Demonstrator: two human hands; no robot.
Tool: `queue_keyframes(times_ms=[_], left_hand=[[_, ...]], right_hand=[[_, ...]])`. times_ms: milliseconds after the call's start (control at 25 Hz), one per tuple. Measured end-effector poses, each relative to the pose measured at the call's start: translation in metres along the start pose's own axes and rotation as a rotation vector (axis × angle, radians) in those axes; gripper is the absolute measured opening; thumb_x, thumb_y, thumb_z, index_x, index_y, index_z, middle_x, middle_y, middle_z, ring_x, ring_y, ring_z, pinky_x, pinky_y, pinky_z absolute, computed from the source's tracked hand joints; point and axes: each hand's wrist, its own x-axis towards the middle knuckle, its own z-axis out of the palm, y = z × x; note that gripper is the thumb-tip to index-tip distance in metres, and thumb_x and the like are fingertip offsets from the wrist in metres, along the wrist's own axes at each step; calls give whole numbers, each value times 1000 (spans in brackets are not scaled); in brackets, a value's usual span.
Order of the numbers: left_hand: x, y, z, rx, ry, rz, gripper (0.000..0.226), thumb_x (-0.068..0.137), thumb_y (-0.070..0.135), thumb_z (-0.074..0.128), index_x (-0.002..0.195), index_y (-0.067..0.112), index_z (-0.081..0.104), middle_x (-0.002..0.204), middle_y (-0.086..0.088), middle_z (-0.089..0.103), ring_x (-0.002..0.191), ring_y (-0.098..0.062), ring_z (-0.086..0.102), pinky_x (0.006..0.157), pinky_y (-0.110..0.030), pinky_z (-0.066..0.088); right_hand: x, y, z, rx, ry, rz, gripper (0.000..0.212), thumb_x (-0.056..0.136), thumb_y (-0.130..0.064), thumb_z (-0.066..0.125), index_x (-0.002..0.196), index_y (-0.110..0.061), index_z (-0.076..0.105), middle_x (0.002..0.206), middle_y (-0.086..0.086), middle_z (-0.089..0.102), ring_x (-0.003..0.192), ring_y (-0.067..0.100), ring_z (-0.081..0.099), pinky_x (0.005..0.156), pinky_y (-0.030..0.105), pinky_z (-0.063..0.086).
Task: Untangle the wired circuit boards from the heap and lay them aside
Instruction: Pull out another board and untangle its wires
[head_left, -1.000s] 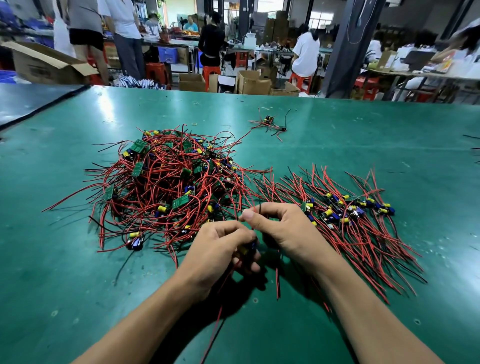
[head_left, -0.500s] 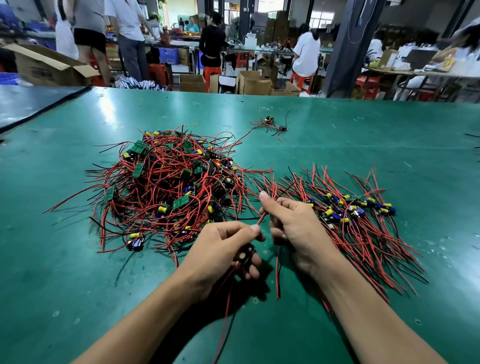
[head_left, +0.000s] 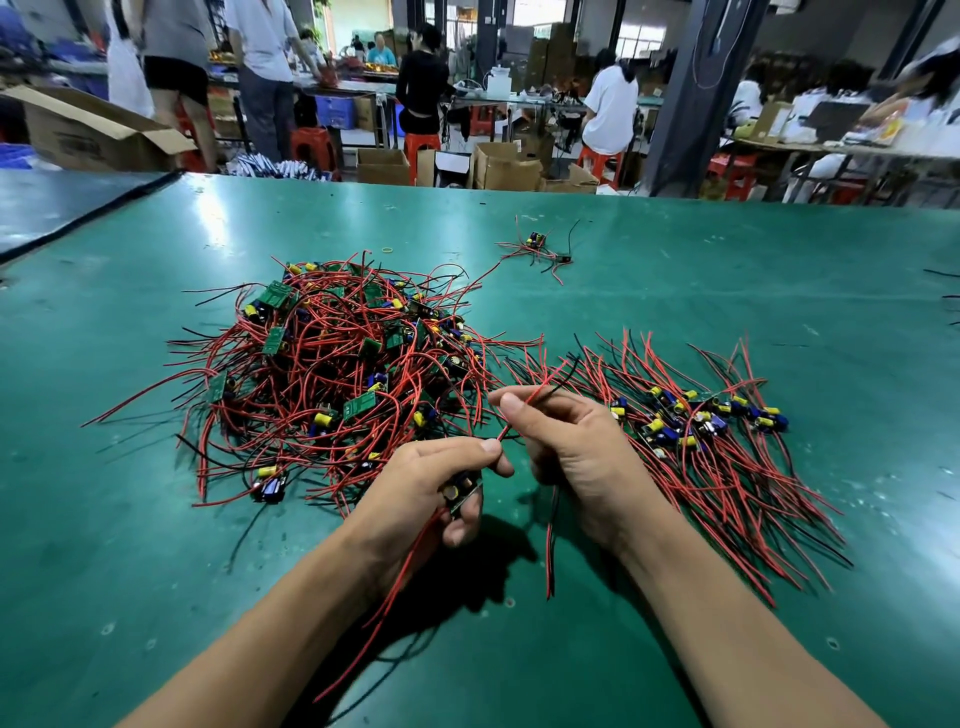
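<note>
Head view: the left hand (head_left: 426, 483) curls its grip round one circuit board (head_left: 462, 491), held just above the counter (head_left: 675, 270) toward its near edge, and its thumb and forefinger also pinch a red lead. The right hand (head_left: 576, 441) pinches the red and black wire ends (head_left: 543, 389) between thumb and forefinger, and a wire pair (head_left: 550, 545) hangs below its palm. The heap (head_left: 332, 364) sits just beyond the left hand, toward the left edge. The laid-aside row (head_left: 701, 431) fans out behind the right hand, toward the right edge.

The main risk is a snag. The held leads run close to the heap's nearest loops, and it cannot be told whether they are fully free. A sideways pull on a caught lead would likely drag neighbouring boards out or tighten the knot. A hard tug on the wire rather than the board puts the strain on the solder joint — the lead could tear off. The thin insulation may also slip through the right pinch. The hanging wire pair is a second hazard — swung toward the right edge, it could hook the row's wires and undo the sorting.
</note>
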Motion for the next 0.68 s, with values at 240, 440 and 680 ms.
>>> queue_keyframes(times_ms=[240, 440, 680], left_hand=[[0, -3, 5, 40, -26, 7, 22, 84, 27, 63, 70, 13, 72, 45, -6, 45, 32, -14, 35, 36, -16, 29], [-2, -7, 8, 173, 74, 63, 22, 92, 23, 62, 79, 10, 75, 46, -7, 51, 36, -16, 39, 38, -18, 32], [-4, -10, 9, 383, 49, 126, 23, 97, 25, 57, 90, 14, 75, 50, -5, 51, 40, -15, 48, 45, -23, 34]], right_hand=[[8, -1, -9, -88, 389, -206, 15, 87, -23, 76, 76, -14, 72, 47, -15, 52, 44, -2, 44, 50, 8, 35], [7, -2, -17, -357, 439, -272, 27, 96, -37, 65, 81, -17, 77, 60, -11, 63, 55, 5, 48, 58, 24, 38], [7, -11, -5, 234, 223, 43, 32, 88, -43, 63, 70, -18, 72, 58, -5, 42, 37, 3, 24, 37, 17, 21]])
